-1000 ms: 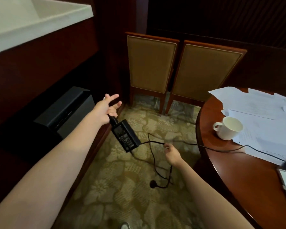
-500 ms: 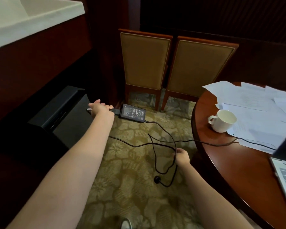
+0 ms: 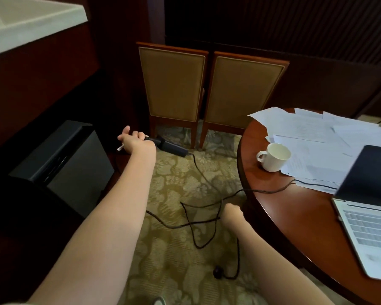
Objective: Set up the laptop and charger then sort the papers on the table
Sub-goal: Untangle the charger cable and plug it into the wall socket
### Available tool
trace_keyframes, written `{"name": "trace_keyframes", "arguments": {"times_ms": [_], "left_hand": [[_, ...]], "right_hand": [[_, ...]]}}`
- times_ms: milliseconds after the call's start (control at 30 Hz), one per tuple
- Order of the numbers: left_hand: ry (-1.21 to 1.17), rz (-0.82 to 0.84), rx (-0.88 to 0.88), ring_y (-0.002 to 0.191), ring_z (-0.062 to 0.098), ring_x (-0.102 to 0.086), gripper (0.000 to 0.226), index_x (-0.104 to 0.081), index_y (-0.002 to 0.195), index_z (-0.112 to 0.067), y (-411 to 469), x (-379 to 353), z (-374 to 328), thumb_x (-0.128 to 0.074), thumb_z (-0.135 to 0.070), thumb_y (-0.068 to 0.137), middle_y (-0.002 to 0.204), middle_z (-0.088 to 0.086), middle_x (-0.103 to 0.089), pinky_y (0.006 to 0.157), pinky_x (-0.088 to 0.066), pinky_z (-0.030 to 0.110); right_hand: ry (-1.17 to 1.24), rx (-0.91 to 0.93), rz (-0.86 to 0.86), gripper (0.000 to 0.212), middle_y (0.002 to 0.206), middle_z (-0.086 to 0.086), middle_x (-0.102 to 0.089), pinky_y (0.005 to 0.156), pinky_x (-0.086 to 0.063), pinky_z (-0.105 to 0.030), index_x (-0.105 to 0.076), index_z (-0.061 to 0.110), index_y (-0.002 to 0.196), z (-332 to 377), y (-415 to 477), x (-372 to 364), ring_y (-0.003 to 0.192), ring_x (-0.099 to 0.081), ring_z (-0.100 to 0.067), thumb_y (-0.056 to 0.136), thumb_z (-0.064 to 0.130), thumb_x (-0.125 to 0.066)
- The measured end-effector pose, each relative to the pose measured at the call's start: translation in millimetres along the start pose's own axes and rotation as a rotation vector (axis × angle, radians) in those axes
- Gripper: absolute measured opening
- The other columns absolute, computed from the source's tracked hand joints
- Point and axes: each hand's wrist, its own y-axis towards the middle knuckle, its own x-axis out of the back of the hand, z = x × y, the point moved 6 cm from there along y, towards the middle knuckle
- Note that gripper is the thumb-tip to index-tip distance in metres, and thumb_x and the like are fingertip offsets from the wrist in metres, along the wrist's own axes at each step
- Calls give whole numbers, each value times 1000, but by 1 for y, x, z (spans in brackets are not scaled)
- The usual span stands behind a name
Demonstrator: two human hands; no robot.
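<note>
Looks down from head height over two bare arms and a beige, flower-patterned carpet (image 3: pixel 174 249). Reaches the left hand (image 3: pixel 133 140) low toward the dark wood wall, fingers clenched round the cord end of the black charger brick (image 3: pixel 171 147); brick lying edge-on just right of the hand, near the legs of two tan-padded wooden chairs (image 3: pixel 172 82). Shows no label on the brick from this angle.

Curls the right hand (image 3: pixel 231 211) into a fist beside the table edge, grasping the thin black cable (image 3: pixel 207 179). Traces that cable from the brick across the carpet in loose loops, up over the rim of the round red-brown table (image 3: pixel 284 205) and on toward the open silver laptop (image 3: pixel 365 216) at the table's right edge. Ends one loose strand in a round black plug (image 3: pixel 218 270) on the carpet near the right forearm.

Spreads white papers (image 3: pixel 306 133) in an untidy overlap across the far side of the table, faint print too small to read. Sets a white cup (image 3: pixel 274 157) at the papers' near edge, handle to the left. Places a black cabinet (image 3: pixel 59 159) left of the left arm.
</note>
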Motion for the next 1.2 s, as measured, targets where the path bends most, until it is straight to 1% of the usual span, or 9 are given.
{"name": "trace_keyframes", "arguments": {"times_ms": [133, 200, 300, 433, 533, 700, 767, 933, 1200], "left_hand": [[-64, 58, -5, 30, 5, -25, 43, -52, 73, -15, -1, -16, 4, -27, -32, 103, 54, -4, -29, 46, -27, 17], [5, 62, -14, 40, 6, -34, 42, -54, 71, -15, -3, -19, 10, -31, -32, 102, 58, -3, -36, 47, -33, 15], [222, 95, 3, 62, 8, -47, 45, -49, 65, -13, -6, -14, 27, -32, -34, 102, 71, 1, -46, 70, -46, 19], [899, 188, 230, 76, 11, -51, 46, -42, 65, -16, -1, 14, 63, -27, -42, 101, 89, 5, -46, 82, -43, 26], [1381, 310, 467, 96, 22, -57, 42, -43, 72, -16, -5, 38, 70, -27, -42, 101, 111, 9, -39, 66, -47, 31], [1811, 378, 490, 51, 13, -43, 42, -42, 70, -16, 2, 51, 32, -30, -42, 100, 70, 4, -41, 56, -36, 24], [1874, 368, 500, 43, 12, -39, 47, -42, 70, -16, 3, 48, 13, -28, -51, 98, 65, 3, -39, 51, -36, 23], [1805, 408, 561, 74, 21, -57, 65, -47, 71, -14, 1, 36, -25, -14, -66, 91, 81, 8, -54, 89, -42, 37], [1307, 537, 593, 33, 5, -19, 57, -35, 65, -18, 9, 14, -69, -32, -72, 83, 44, -9, -26, 40, -20, 17]], "right_hand": [[-171, 145, 190, 26, 128, -17, -53, 92, -46, -33, -54, -1, 116, 17, -15, -18, 119, -53, -32, 94, 5, -42], [-134, 207, 301, 11, 99, -10, -66, 68, -49, -27, -57, 4, 89, 29, -20, -20, 91, -65, -23, 93, 9, -48], [79, 333, 349, 17, 61, -1, -57, 38, -35, -15, -64, 0, 84, 62, -30, 2, 48, -49, -10, 88, 6, -48], [297, 515, 230, 18, 72, -2, -56, 46, -36, -17, -61, 10, 79, 113, -47, 48, 57, -45, -10, 89, 2, -48], [318, 641, 44, 20, 75, -8, -60, 65, -43, -29, -66, 1, 91, 142, -51, 74, 66, -50, -15, 93, 14, -52], [235, 737, -226, 22, 93, -7, -63, 62, -38, -27, -63, 11, 107, 180, -58, 106, 74, -54, -17, 98, 18, -44], [196, 780, -312, 24, 94, -9, -64, 61, -37, -28, -62, 11, 108, 198, -63, 117, 73, -52, -19, 99, 19, -42], [270, 848, -450, 22, 95, -11, -68, 69, -36, -30, -66, 10, 102, 236, -64, 131, 82, -52, -24, 97, 15, -45], [577, 870, -498, 20, 96, -10, -69, 69, -37, -27, -67, 5, 96, 296, -71, 145, 81, -57, -21, 95, 10, -48]]}}
